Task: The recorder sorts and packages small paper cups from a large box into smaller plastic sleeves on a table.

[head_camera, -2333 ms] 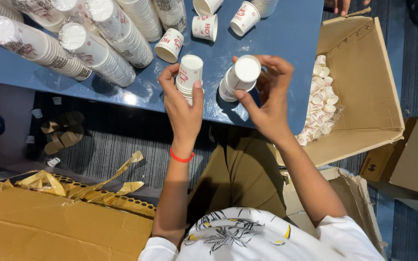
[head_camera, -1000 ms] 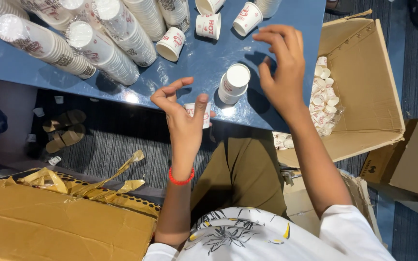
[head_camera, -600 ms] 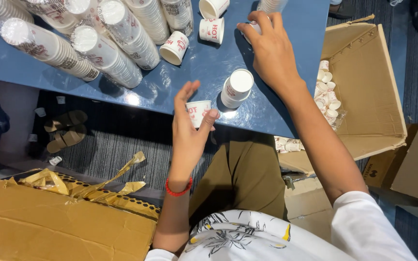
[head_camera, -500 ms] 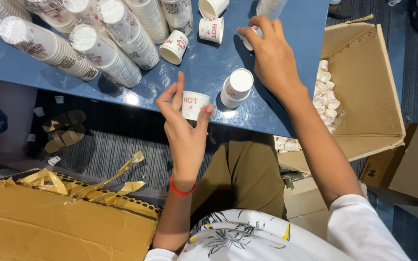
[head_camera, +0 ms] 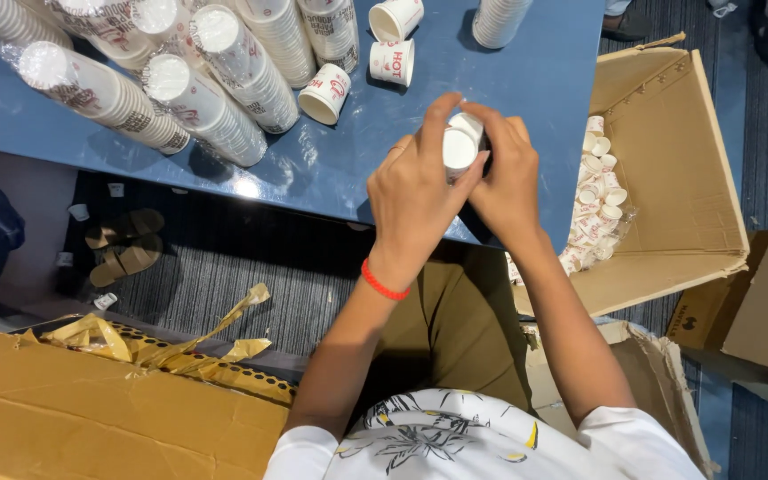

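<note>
Both my hands meet above the near edge of the blue table (head_camera: 313, 169). My left hand (head_camera: 415, 200), with a red band at the wrist, and my right hand (head_camera: 510, 178) are closed together around white paper cups (head_camera: 458, 147), whose round white bottoms face up between my fingers. Part of the cups is hidden by my fingers, so I cannot tell how many are held. Three loose white cups with red print (head_camera: 326, 93) lie on the table just beyond my hands.
Long sleeves of stacked paper cups (head_camera: 215, 98) lie across the table's far left. An open cardboard box (head_camera: 668, 160) with several small cups stands at the right. Flattened cardboard (head_camera: 64, 418) with gold tape lies at the lower left; sandals (head_camera: 122, 249) rest on the carpet.
My right hand has come back from the far cups to the near edge. My left hand rose with its cup, and both hands now close together on the cups.
</note>
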